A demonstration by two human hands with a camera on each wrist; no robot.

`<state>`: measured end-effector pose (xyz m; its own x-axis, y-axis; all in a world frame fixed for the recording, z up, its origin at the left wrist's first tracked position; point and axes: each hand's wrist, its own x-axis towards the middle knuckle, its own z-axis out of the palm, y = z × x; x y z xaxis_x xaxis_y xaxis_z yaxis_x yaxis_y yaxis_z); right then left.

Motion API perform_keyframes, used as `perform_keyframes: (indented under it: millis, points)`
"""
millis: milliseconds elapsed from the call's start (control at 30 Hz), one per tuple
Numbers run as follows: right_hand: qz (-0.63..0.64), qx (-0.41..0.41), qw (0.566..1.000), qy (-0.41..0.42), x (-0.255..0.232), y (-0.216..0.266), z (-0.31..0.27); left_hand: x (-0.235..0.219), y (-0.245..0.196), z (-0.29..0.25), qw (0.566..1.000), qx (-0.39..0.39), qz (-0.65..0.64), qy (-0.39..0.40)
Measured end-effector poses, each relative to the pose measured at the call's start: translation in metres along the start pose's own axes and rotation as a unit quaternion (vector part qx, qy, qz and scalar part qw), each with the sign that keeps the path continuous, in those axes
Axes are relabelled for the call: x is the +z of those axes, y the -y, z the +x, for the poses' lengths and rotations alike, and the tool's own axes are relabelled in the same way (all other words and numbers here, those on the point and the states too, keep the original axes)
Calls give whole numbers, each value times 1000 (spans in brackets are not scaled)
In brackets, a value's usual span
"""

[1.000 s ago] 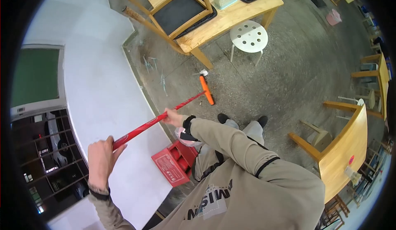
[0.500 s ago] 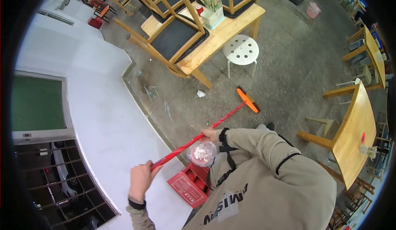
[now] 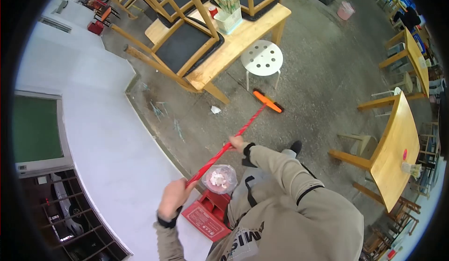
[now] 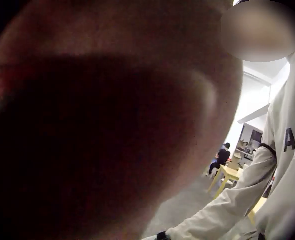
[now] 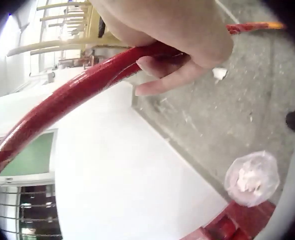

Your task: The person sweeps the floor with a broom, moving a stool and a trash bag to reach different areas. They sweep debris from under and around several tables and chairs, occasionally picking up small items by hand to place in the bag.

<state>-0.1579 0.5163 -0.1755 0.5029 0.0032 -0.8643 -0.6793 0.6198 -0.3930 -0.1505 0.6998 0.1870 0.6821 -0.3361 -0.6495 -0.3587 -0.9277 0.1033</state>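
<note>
A broom with a red handle point(image 3: 213, 162) slants across the head view, its orange head point(image 3: 267, 101) with dark bristles on the floor. My left hand point(image 3: 175, 198) grips the handle near its upper end. In the left wrist view that hand point(image 4: 197, 115) fills most of the picture, dark and blurred. Farther down, my right hand point(image 3: 237, 144) holds the handle; in the right wrist view its fingers point(image 5: 170, 82) curl round the red handle point(image 5: 82, 90). A crumpled white scrap point(image 3: 215, 110) lies on the floor left of the broom head.
A lined bin point(image 3: 220, 179) with white waste stands beside a red box point(image 3: 206, 216) by the white wall point(image 3: 103, 134). Thin bluish strips point(image 3: 178, 129) lie along the wall's foot. Ahead are a white stool point(image 3: 262, 59) and a table point(image 3: 243, 41) with upturned chairs; another table point(image 3: 397, 153) stands right.
The broom head swung right, away from the white scrap, then shifted slightly farther from my feet. Both hands kept their hold on the handle. The view turned, bringing the bin into sight.
</note>
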Motion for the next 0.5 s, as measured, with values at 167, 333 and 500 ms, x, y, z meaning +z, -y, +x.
perform_keyframes:
  millis: [167,333,500]
  points:
    - [17,86,995,45,62,-34,-38,-28,30,-62,1000,-23,5,-7]
    - [-90,96,991,20,29,-24,-38,-4,43,-49,997,36,4,-61]
    - [-128,22,987,-92,-57,-31,29,80,31,10,995,74,-48,-37]
